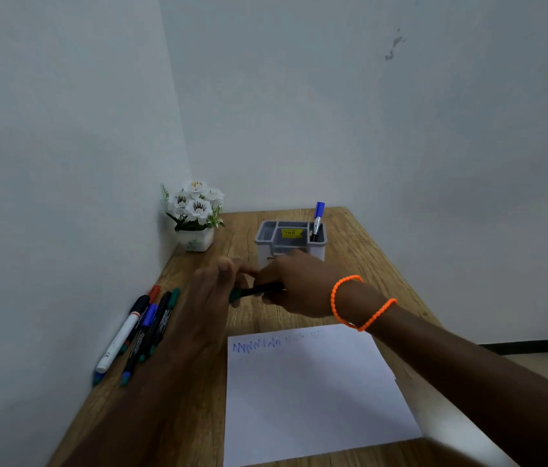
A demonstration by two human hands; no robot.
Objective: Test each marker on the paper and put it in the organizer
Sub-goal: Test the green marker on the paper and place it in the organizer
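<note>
Two hands meet over the middle of the wooden table [360,264], both on one dark marker with a green end [255,291] that lies roughly level between them, above the table and just beyond the top edge of the paper. The right hand [294,286] has its fingers curled round the marker's barrel; the wrist wears two loops of an orange beaded bracelet [360,303]. The left hand [213,288] is at the marker's green end, at 9 o'clock from the right hand, fingers bent toward it; it is blurred, and whether it pinches the cap I cannot tell.

At 6 o'clock from the hands lies the white paper [313,392], with a blue zigzag scribble [255,347] along its top left edge. At 12 o'clock stands the grey organizer [291,239], bearing a yellow sticker; a blue-capped marker [318,219] stands upright in its right compartment. At 8 o'clock from the hands, near the wall, a cluster of loose markers [141,332] lies on the table, one white-bodied among dark ones. A pot of white flowers [195,214] sits in the corner at 11 o'clock.
</note>
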